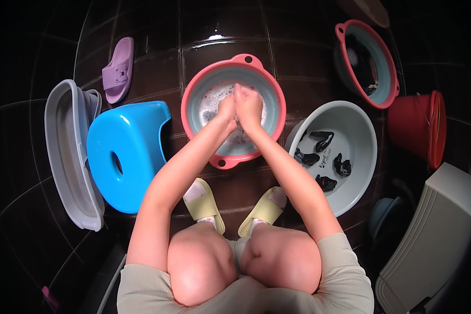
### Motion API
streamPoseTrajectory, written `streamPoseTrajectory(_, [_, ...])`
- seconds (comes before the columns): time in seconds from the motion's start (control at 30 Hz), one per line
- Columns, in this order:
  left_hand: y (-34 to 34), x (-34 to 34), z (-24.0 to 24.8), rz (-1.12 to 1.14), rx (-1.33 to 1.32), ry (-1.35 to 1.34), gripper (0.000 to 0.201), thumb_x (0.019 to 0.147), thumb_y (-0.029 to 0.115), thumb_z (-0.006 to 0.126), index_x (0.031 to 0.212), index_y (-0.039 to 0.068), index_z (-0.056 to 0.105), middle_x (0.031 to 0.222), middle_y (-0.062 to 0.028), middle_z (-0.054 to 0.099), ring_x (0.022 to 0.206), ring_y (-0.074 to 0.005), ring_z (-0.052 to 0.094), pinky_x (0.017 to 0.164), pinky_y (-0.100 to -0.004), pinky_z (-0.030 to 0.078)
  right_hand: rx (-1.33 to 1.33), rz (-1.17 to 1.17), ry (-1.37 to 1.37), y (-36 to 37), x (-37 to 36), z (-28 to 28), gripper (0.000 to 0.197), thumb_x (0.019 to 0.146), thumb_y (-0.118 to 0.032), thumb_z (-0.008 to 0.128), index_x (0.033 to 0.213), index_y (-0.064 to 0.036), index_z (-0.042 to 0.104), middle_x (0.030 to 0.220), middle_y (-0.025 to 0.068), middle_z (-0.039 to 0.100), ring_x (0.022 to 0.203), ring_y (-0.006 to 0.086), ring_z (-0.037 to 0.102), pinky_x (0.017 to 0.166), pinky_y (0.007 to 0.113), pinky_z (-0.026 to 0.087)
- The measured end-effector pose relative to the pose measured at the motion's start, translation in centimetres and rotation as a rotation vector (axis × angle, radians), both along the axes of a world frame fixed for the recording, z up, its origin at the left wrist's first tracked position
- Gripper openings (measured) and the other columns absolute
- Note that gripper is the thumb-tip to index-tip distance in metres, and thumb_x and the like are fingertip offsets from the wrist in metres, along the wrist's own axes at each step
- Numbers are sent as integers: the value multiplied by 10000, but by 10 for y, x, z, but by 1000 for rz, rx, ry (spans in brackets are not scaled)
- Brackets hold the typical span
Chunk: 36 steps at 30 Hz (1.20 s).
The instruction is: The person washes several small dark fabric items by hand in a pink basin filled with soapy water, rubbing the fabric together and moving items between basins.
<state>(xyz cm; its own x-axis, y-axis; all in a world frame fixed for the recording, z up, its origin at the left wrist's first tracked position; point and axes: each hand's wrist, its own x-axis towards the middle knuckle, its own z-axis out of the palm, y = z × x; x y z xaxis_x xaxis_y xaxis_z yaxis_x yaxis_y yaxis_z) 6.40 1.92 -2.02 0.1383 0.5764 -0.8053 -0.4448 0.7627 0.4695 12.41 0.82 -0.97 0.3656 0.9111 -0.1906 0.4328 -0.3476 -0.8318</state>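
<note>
My left hand and my right hand are pressed together over the middle of a round basin with a pink rim and grey-blue inside. Foamy, soapy water lies in it below them. The fingers of both hands are curled in and closed; whatever lies between them, if anything, is hidden. At the right of the basin stands a grey oval tub holding several small, crumpled black cloth pieces, dark and wet-looking.
Left of the basin are a blue plastic stool and a pale, long tub on its side. A purple slipper lies farther back. On the right stand another pink-rimmed basin, a red bucket and a beige, ridged object.
</note>
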Motion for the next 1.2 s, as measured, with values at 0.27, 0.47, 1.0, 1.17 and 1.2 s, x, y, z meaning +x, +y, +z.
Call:
streamPoseTrajectory(0.27, [-7,-32,-40,-42,36,-360,192,861,229,420,820,86,541,714,-40,585,613,-158,580,540,-303,479,-21,104,-15,-7,-22,-3,365,827,-352,481,739,-27,621,660,230,553,689,413,547,633,452,417])
streamPoseTrajectory(0.47, [-17,-10,-25,-79,144,-17,336,866,339,435,872,33,575,772,-50,593,614,-134,547,558,-273,434,-59,-39,139,11,18,-48,469,876,-368,434,710,50,566,567,169,530,541,236,527,560,377,390])
streamPoseTrajectory(1.0, [9,-55,-86,-447,647,1172,337,819,300,485,956,18,608,876,-240,587,851,-375,566,757,-416,432,-43,337,-441,-15,32,-86,349,726,-306,584,847,20,555,792,214,596,784,385,562,699,430,442])
streamPoseTrajectory(1.17, [21,-68,-97,-402,659,980,323,858,272,437,909,-2,599,835,-230,593,826,-354,577,727,-404,426,-43,133,-171,3,28,-79,351,731,-308,581,774,40,585,711,185,600,705,332,593,633,393,446])
streamPoseTrajectory(1.2, [25,-70,-99,-353,654,822,327,867,269,430,892,-13,593,805,-217,600,793,-329,591,714,-386,426,-68,42,31,5,28,-74,355,733,-313,578,762,41,595,682,173,600,674,312,601,608,383,444])
